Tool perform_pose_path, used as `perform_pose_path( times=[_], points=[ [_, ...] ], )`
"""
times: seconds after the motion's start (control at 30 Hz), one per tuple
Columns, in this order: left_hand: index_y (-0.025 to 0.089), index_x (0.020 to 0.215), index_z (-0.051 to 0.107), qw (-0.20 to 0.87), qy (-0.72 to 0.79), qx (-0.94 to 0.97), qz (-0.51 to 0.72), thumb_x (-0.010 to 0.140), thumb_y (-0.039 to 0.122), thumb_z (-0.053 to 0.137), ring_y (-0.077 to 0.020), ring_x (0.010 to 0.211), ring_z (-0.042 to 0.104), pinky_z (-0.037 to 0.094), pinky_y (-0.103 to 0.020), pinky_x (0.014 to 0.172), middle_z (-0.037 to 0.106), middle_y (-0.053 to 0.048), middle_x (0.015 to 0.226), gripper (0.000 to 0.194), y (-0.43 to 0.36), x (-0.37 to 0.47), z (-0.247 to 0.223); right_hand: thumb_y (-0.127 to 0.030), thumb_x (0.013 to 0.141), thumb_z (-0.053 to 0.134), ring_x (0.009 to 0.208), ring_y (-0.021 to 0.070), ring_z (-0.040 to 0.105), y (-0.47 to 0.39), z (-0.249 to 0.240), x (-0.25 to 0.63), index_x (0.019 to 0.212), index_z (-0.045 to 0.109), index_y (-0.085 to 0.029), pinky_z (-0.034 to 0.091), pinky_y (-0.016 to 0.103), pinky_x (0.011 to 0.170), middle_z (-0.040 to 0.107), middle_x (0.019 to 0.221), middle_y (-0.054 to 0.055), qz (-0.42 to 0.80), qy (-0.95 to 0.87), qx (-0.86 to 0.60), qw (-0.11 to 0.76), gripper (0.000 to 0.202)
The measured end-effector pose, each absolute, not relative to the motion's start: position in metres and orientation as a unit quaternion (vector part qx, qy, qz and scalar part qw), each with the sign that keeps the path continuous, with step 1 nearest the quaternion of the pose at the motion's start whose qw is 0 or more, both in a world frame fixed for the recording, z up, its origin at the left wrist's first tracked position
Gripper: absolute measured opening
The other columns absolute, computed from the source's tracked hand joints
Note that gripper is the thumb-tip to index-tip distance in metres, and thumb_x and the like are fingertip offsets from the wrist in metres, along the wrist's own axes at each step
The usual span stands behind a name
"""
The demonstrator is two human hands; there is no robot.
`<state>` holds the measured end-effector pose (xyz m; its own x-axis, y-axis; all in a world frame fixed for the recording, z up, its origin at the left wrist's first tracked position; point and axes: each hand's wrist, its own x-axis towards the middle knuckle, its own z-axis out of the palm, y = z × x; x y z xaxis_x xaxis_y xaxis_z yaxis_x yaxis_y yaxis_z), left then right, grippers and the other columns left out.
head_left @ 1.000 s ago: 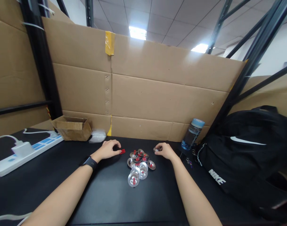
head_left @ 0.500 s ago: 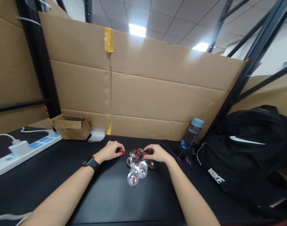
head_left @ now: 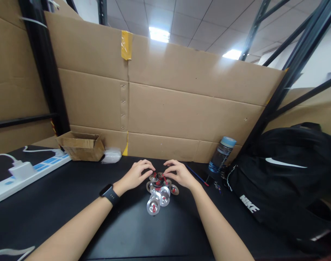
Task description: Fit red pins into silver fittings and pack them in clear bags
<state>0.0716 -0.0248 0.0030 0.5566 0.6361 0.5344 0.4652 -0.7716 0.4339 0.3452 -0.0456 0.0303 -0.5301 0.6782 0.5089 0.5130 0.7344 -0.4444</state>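
Small round silver metal discs with red loops (head_left: 153, 206) lie in an overlapping pile on the black table, mid-view. At the pile's back left is my left hand (head_left: 139, 174), wearing a dark watch; its thumb and fingers are curved but apart, with nothing visible between them. My right hand (head_left: 179, 174) reaches in from the back right. Its thumb and forefinger tips meet at a red loop (head_left: 163, 177) on one of the rear discs. The fingertips partly cover the rear discs.
On the left are a white power strip (head_left: 40, 174), an open cardboard box (head_left: 83, 148) and a clear plastic packet (head_left: 111, 156). A water bottle (head_left: 222, 154), a blue-and-red rod (head_left: 198, 175), small trinkets and a black backpack (head_left: 285, 174) are on the right. Cardboard stands behind.
My left hand has moved right to the pile, and the red piece formerly at its fingertips no longer shows there. My right hand has lifted slightly and its fingertips have shifted left.
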Motion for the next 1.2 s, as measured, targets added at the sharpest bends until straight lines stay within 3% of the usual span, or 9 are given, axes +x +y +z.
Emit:
perform_pose_path(
  times=[0.2, 0.6, 0.77, 0.9, 1.0, 1.2],
  points=[
    [0.029, 0.107, 0.071, 0.150, 0.273, 0.889, 0.335, 0.099, 0.042, 0.057, -0.0227, 0.115, 0.056, 0.040, -0.038, 0.102, 0.064, -0.004, 0.119, 0.021, -0.044, 0.089, 0.007, -0.029, 0.086, 0.077, 0.111, 0.0205, 0.059, -0.057, 0.035, 0.329, 0.095, 0.081, -0.033, 0.049, 0.038, 0.098, 0.066, 0.121, 0.004, 0.113, -0.887, -0.285, 0.345, 0.012],
    [0.026, 0.093, 0.071, 0.148, 0.305, 0.887, 0.313, 0.097, 0.044, 0.058, -0.0252, 0.120, 0.051, 0.036, -0.043, 0.105, 0.061, -0.004, 0.122, 0.022, -0.026, 0.069, 0.010, -0.034, 0.092, 0.070, 0.111, 0.0214, 0.061, -0.058, 0.042, 0.336, 0.099, 0.079, -0.030, 0.045, 0.039, 0.102, 0.068, 0.118, 0.005, 0.157, -0.894, -0.300, 0.294, 0.013],
    [0.021, 0.087, 0.070, 0.206, 0.310, 0.848, 0.377, 0.096, 0.043, 0.059, -0.0231, 0.113, 0.056, 0.041, -0.039, 0.105, 0.061, -0.007, 0.116, 0.026, -0.009, 0.062, 0.003, -0.040, 0.094, 0.066, 0.093, 0.0189, 0.064, -0.048, 0.038, 0.345, 0.091, 0.078, -0.021, 0.050, 0.032, 0.085, 0.067, 0.098, 0.006, 0.231, -0.846, -0.332, 0.348, 0.022],
    [0.026, 0.103, 0.073, 0.236, 0.286, 0.856, 0.359, 0.094, 0.044, 0.062, -0.0242, 0.120, 0.054, 0.042, -0.039, 0.107, 0.060, -0.007, 0.125, 0.023, -0.017, 0.072, -0.002, -0.042, 0.092, 0.069, 0.092, 0.0178, 0.063, -0.046, 0.031, 0.339, 0.092, 0.078, -0.021, 0.049, 0.029, 0.078, 0.065, 0.103, 0.006, 0.272, -0.825, -0.332, 0.367, 0.022],
    [0.030, 0.109, 0.073, 0.235, 0.271, 0.874, 0.328, 0.095, 0.045, 0.062, -0.0243, 0.123, 0.053, 0.042, -0.039, 0.106, 0.060, -0.005, 0.129, 0.023, -0.028, 0.080, -0.001, -0.042, 0.092, 0.069, 0.096, 0.0178, 0.063, -0.049, 0.030, 0.333, 0.094, 0.078, -0.022, 0.050, 0.029, 0.082, 0.065, 0.107, 0.006, 0.279, -0.825, -0.319, 0.375, 0.022],
    [0.028, 0.097, 0.075, 0.200, 0.259, 0.888, 0.322, 0.097, 0.046, 0.058, -0.0240, 0.116, 0.055, 0.041, -0.040, 0.105, 0.064, -0.005, 0.120, 0.025, -0.039, 0.087, 0.008, -0.043, 0.093, 0.067, 0.098, 0.0191, 0.063, -0.055, 0.032, 0.327, 0.095, 0.078, -0.022, 0.051, 0.033, 0.088, 0.066, 0.106, 0.007, 0.290, -0.835, -0.309, 0.350, 0.024]
  ],
)
